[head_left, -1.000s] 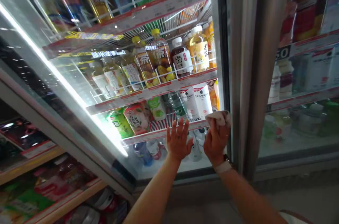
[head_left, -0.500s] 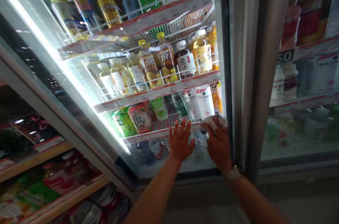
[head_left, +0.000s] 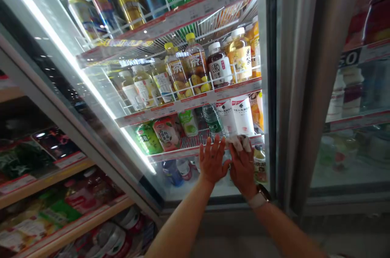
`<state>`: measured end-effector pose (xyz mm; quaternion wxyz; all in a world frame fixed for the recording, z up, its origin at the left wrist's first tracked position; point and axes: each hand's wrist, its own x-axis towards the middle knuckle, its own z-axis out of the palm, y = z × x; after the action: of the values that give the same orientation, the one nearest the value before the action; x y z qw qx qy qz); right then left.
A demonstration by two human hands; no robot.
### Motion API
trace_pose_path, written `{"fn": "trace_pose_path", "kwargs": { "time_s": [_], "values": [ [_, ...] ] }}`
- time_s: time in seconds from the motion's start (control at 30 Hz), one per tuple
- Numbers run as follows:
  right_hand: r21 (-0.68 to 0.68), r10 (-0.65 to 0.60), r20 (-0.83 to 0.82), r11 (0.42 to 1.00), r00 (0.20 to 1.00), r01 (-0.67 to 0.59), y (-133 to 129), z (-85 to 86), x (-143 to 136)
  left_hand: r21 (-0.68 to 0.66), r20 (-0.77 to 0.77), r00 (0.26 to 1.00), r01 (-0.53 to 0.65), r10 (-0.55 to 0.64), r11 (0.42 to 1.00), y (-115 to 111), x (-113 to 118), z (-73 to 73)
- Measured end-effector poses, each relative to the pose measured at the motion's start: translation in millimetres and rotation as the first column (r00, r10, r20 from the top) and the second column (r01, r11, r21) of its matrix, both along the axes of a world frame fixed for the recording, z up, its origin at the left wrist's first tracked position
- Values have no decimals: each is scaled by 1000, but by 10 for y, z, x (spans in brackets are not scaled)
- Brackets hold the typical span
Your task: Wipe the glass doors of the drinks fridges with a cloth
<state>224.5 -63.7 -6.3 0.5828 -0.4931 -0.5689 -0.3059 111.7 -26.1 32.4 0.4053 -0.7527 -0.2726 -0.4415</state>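
My left hand (head_left: 212,162) lies flat against the glass door (head_left: 195,189) of a lit drinks fridge, fingers spread, nothing in it. Close beside it, my right hand (head_left: 243,170) presses a whitish cloth (head_left: 240,142) to the same glass, the cloth showing around the fingertips. A watch (head_left: 261,195) is on the right wrist. Behind the glass, just above the hands, stand a clear green-labelled bottle (head_left: 213,123) and white cartons (head_left: 243,116). A dark-labelled bottle (head_left: 260,165) shows low to the right of my right hand.
Shelves of bottled tea (head_left: 197,65) and cans (head_left: 125,0) fill the fridge. A metal door frame (head_left: 282,87) runs down the right side, with a second glass-fronted fridge section beyond. On the left, an open wooden-edged shelf (head_left: 70,216) holds packaged goods.
My right hand has slid the cloth left across the glass, closer to my left hand. The left hand stays flat on the door. The view has shifted slightly.
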Motion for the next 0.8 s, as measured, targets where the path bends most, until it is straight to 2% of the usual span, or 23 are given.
{"fn": "trace_pose_path", "kwargs": {
  "time_s": [0.17, 0.27, 0.37, 0.53, 0.67, 0.73, 0.8],
  "values": [
    [18, 12, 197, 1000, 980, -16, -24, -422, 86, -2, 6, 1000, 13, -13, 1000, -20, 10, 28],
    [-22, 24, 317, 1000, 948, -18, -88, -500, 313, -3, -1, 1000, 14, -14, 1000, -34, 7, 49],
    [-19, 0, 283, 1000, 959, 6, -140, -365, 581, -4, 2, 1000, 22, -22, 1000, -31, 7, 49],
    [76, -119, -11, 990, 993, 120, -116, 11, 805, 6, 7, 1000, 12, -12, 1000, -13, 6, 22],
    [101, -162, -151, 979, 975, 179, -27, 144, 635, -9, -3, 1000, 3, -3, 1000, -15, -4, 6],
    [102, -134, -178, 983, 975, 154, -3, 119, 475, -13, -3, 1000, 0, -1, 1000, -19, -8, 2],
    [82, -76, -129, 993, 989, 87, -8, 7, 309, -17, -3, 1000, 2, -2, 1000, -25, -10, 2]
  ]
}}
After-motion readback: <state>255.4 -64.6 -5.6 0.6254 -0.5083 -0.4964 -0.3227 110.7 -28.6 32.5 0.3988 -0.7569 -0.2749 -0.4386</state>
